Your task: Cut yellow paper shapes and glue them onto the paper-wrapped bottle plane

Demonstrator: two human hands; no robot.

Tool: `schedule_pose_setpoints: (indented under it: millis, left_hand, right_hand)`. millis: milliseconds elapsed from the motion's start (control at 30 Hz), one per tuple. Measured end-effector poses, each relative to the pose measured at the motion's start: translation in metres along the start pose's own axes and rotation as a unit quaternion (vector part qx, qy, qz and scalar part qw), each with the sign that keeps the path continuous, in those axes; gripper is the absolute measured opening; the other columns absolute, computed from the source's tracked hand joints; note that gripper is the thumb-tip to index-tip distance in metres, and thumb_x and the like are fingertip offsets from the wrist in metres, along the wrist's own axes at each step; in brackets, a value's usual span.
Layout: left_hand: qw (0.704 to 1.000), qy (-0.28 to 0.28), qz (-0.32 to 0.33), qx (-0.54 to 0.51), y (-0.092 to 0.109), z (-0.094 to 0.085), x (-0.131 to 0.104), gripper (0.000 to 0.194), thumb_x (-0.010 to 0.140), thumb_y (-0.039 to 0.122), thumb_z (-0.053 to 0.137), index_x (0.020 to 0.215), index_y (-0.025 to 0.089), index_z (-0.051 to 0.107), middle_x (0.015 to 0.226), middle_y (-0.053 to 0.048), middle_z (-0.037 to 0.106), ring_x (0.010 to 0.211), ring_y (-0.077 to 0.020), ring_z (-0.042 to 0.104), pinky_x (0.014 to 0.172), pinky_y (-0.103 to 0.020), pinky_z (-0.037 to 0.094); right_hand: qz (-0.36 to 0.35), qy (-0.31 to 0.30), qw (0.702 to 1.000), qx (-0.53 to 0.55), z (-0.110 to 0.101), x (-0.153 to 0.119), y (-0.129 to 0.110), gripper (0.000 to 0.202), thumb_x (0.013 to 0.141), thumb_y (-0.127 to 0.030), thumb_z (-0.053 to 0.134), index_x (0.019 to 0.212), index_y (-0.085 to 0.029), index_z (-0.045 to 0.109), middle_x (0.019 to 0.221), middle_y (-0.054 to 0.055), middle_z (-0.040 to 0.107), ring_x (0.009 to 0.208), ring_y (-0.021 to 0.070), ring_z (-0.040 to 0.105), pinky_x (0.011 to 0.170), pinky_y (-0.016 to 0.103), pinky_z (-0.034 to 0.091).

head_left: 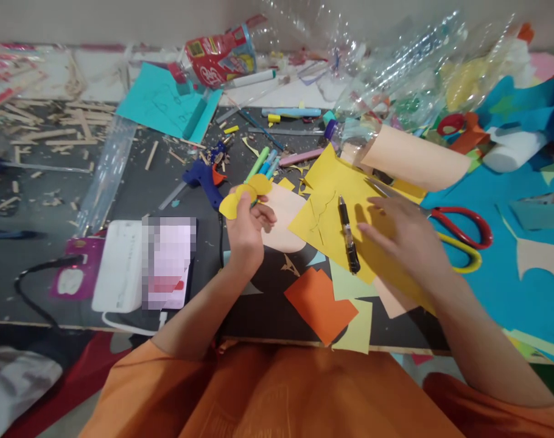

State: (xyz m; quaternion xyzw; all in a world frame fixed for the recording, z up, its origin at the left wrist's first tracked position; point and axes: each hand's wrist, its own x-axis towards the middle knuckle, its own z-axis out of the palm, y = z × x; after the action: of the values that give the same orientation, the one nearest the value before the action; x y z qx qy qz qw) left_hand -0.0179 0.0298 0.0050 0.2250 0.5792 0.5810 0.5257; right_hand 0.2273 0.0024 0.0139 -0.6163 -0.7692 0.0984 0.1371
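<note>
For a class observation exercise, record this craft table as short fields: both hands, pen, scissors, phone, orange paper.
Left hand: pinching a yellow paper cutout
Right hand: open, above or on the yellow sheet; contact unclear
Pen: lying on the yellow sheet
Scissors: red and yellow handles, partly hidden by right hand
Phone: screen lit, beside a white device
Orange paper: near table's front edge

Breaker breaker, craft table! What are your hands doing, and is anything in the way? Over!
Left hand: pinching yellow cutout. Right hand: open, above yellow paper. In the way: pen on paper, scissors partly hidden by right hand. Over.
</note>
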Motion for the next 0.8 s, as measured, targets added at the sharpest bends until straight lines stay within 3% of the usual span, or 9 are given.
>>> schedule_pose_setpoints:
  millis: [100, 200, 300, 400, 500, 633, 800]
  left_hand:
    - [0.999, 0.042, 0.014, -0.022, 0.007, -0.003, 0.003, 0.032, 0.091, 0.042, 0.053, 0.07, 0.023, 0.038, 0.057, 0.007, 0.038, 0.04, -0.0052, 0.031, 0.039, -0.021, 0.027]
    - [0.996, 0.058, 0.065, -0.011, 0.014, -0.005, 0.001, 0.015, 0.092, 0.029, 0.049, 0.078, 0.024, 0.047, 0.061, 0.006, 0.036, 0.042, -0.0061, 0.028, 0.041, -0.02, 0.027]
    - [0.993, 0.051, 0.103, -0.012, 0.016, -0.005, 0.0, 0.002, 0.089, 0.027, 0.054, 0.09, 0.027, 0.052, 0.063, 0.006, 0.042, 0.043, -0.0063, 0.033, 0.042, -0.021, 0.029]
    - [0.992, 0.042, 0.111, -0.049, 0.013, -0.005, 0.002, 0.013, 0.083, 0.025, 0.062, 0.09, 0.028, 0.051, 0.064, 0.007, 0.05, 0.042, -0.0054, 0.041, 0.042, -0.02, 0.03]
    - [0.993, 0.029, 0.096, -0.059, 0.007, -0.006, 0.004, 0.02, 0.077, 0.024, 0.069, 0.085, 0.026, 0.051, 0.066, 0.008, 0.056, 0.046, -0.0047, 0.049, 0.043, -0.019, 0.032]
    - [0.997, -0.001, 0.069, -0.034, 0.002, -0.005, 0.002, 0.02, 0.07, 0.021, 0.072, 0.084, 0.023, 0.058, 0.059, 0.008, 0.055, 0.044, -0.0037, 0.046, 0.044, -0.017, 0.033]
    - [0.997, 0.0, 0.073, -0.001, -0.004, -0.005, 0.0, 0.026, 0.068, 0.02, 0.072, 0.093, 0.021, 0.065, 0.064, 0.006, 0.059, 0.044, -0.0034, 0.043, 0.044, -0.016, 0.034]
  right_hand:
    - [-0.018, -0.041, 0.998, 0.046, 0.021, 0.008, -0.02, 0.041, 0.09, -0.04, 0.048, 0.123, -0.017, 0.058, 0.096, 0.013, 0.067, 0.091, 0.0306, 0.065, 0.078, 0.046, 0.053]
    - [-0.061, -0.061, 0.99, 0.113, 0.025, 0.013, -0.024, 0.038, 0.091, -0.03, 0.044, 0.125, -0.019, 0.054, 0.104, 0.012, 0.066, 0.093, 0.0269, 0.065, 0.079, 0.043, 0.054]
    - [-0.051, 0.021, 0.994, 0.092, 0.01, 0.023, -0.011, 0.037, 0.092, -0.041, 0.049, 0.125, -0.023, 0.052, 0.122, 0.013, 0.062, 0.109, 0.0288, 0.062, 0.089, 0.046, 0.051]
    - [0.005, 0.138, 0.99, -0.042, -0.01, 0.039, 0.018, 0.047, 0.09, -0.042, 0.054, 0.13, -0.019, 0.048, 0.134, 0.021, 0.055, 0.129, 0.0355, 0.049, 0.106, 0.055, 0.036]
    - [0.044, 0.105, 0.984, -0.135, -0.018, 0.057, 0.044, 0.071, 0.084, -0.041, 0.063, 0.142, -0.011, 0.036, 0.144, 0.028, 0.046, 0.138, 0.0415, 0.038, 0.109, 0.059, 0.028]
    - [0.065, 0.049, 0.983, -0.164, -0.018, 0.066, 0.048, 0.057, 0.089, -0.035, 0.056, 0.135, -0.004, 0.046, 0.125, 0.028, 0.06, 0.123, 0.0378, 0.054, 0.105, 0.053, 0.033]
    - [0.021, 0.127, 0.986, -0.106, -0.02, 0.043, 0.029, 0.053, 0.084, -0.039, 0.06, 0.131, -0.016, 0.049, 0.13, 0.019, 0.06, 0.127, 0.036, 0.05, 0.112, 0.057, 0.029]
